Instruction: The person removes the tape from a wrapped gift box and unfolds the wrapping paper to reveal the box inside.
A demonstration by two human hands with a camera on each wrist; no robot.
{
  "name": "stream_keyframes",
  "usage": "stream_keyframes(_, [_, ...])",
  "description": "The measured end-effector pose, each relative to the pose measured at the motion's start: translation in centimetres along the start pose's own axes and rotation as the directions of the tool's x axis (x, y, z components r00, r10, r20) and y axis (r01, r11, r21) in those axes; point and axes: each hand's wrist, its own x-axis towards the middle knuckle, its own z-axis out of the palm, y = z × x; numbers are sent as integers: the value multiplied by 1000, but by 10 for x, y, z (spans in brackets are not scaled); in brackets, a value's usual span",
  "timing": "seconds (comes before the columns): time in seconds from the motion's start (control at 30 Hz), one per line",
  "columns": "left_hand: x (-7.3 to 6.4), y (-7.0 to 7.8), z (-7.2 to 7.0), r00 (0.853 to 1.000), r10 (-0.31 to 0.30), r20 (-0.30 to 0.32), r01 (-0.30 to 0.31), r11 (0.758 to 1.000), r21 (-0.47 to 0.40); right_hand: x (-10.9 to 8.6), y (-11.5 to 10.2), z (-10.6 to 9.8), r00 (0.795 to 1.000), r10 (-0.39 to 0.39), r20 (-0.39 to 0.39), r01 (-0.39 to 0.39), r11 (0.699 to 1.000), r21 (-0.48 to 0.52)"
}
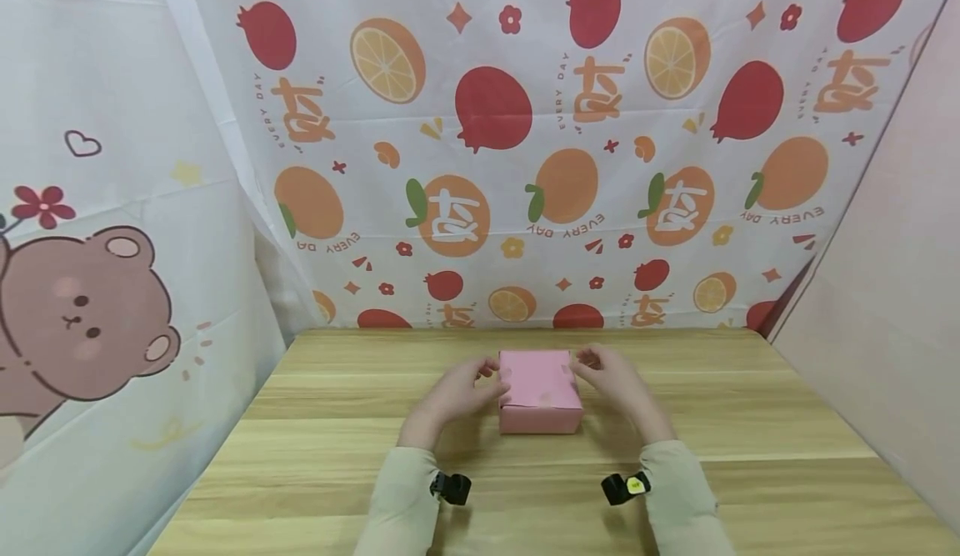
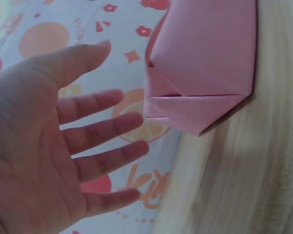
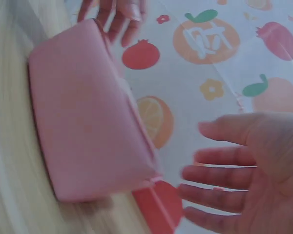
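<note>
A closed pink box [image 1: 538, 381] sits on the wooden table, its lid facing up. Just left of it in the head view is my left hand [image 1: 463, 391], and my right hand [image 1: 609, 377] is just right of it. In the left wrist view the left hand [image 2: 63, 131] has its fingers spread and apart from the box [image 2: 205, 48], whose folded side flap shows. The right wrist view has the right hand [image 3: 244, 170] with fingers extended, a gap between them and the box [image 3: 88, 117]. Neither hand holds anything.
The wooden table [image 1: 337, 456] reaches back to a hanging cloth [image 1: 510, 206] printed with fruit. A white cloth with a bear print [image 1: 82, 314] hangs at the left, and a pale wall [image 1: 892, 306] stands at the right. Black wrist cameras [image 1: 452, 488] sit on both forearms.
</note>
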Motion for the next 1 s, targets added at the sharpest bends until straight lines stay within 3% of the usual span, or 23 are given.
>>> stream_keyframes(0.23, [0, 10, 6, 1000, -8, -14, 9, 995, 96, 10, -5, 27, 985, 37, -168, -36, 999, 9])
stream_keyframes(0.47, [-1, 10, 12, 999, -48, 20, 45, 989, 144, 11, 2, 46, 977, 1, -212, -2, 1000, -3])
stream_keyframes(0.7, [1, 6, 15, 994, -97, 47, 90, 987, 134, 11, 2, 50, 961, -27, -274, 26, 1000, -9])
stream_keyframes(1.0, [-1, 5, 16, 993, -102, 61, 94, 988, 122, 12, 9, 53, 950, -17, -313, 13, 1000, -14])
